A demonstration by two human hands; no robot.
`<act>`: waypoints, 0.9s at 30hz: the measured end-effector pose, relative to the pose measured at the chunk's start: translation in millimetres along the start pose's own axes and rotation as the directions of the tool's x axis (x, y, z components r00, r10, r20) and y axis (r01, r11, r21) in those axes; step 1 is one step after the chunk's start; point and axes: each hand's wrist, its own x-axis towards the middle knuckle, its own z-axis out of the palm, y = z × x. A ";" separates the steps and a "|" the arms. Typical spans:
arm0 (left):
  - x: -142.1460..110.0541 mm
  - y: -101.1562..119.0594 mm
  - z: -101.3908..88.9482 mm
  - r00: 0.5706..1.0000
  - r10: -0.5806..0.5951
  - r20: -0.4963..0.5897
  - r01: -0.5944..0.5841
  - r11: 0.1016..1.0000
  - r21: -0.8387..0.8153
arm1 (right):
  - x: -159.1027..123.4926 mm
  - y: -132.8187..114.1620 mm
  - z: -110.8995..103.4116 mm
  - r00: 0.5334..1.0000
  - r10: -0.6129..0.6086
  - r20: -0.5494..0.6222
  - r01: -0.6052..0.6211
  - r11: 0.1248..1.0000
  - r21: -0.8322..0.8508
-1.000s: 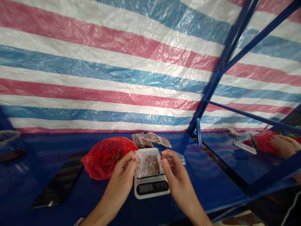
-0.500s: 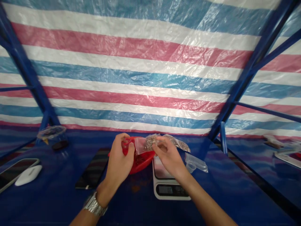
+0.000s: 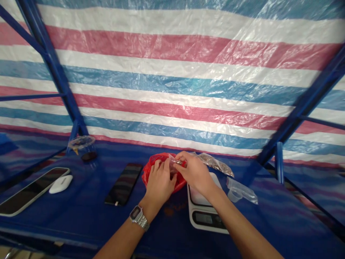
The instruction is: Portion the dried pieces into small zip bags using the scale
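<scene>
Striped tarpaulin [image 3: 172,64] forms the far wall behind a glossy blue table [image 3: 88,219]. Small clear bag [image 3: 172,160] sits over the red bag [image 3: 147,176], at mid-table, between both hands. Handling estimate: very light, limp, slick film; little stiffness, likely to fold or slip; best taken by the rim, pinched between thumb and forefinger. Right hand [image 3: 195,172]: thumb and index brought together, pinching at the small clear bag's right side. Left hand [image 3: 160,180]: back up, fingers bent over the red bag; fingertips partly hidden, so cannot tell whether it grips the film. Forearms converge from the near edge; right one passes across the near right corner of the white scale [image 3: 203,208]. Left wrist, wearing a watch [image 3: 138,217], angles in toward the red bag.
</scene>
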 end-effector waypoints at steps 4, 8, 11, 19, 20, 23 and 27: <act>2.2 -0.6 0.8 0.999 0.000 -0.049 -0.002 0.999 -0.042 | 1.6 2.6 -2.2 1.000 -0.005 0.003 0.005 0.998 0.062; 1.8 -1.0 1.9 0.996 0.000 -0.084 -0.007 0.996 -0.089 | 4.7 6.1 -3.0 0.999 -0.033 -0.040 0.038 0.991 0.132; 1.1 -0.5 5.2 0.994 0.006 -0.108 -0.021 0.991 -0.130 | 5.7 7.7 -2.8 0.997 -0.030 -0.075 0.043 0.985 0.170; 7.7 -10.6 4.0 0.990 0.024 -0.139 -0.040 0.993 -0.113 | 2.4 6.9 -9.0 0.994 -0.038 -0.106 0.065 0.963 0.262; 8.3 -12.1 2.4 0.991 0.039 -0.132 -0.053 0.993 -0.102 | 1.6 7.0 -9.5 0.993 -0.031 -0.113 0.060 0.962 0.267; 8.9 -14.9 -2.4 0.989 0.086 -0.118 -0.096 0.992 -0.082 | -2.8 8.2 -9.7 0.993 -0.026 -0.116 0.056 0.961 0.270; 8.8 -13.5 -9.2 0.965 0.154 -0.214 -0.177 0.980 -0.093 | -16.4 15.0 -13.2 0.989 -0.019 -0.148 0.052 0.975 0.217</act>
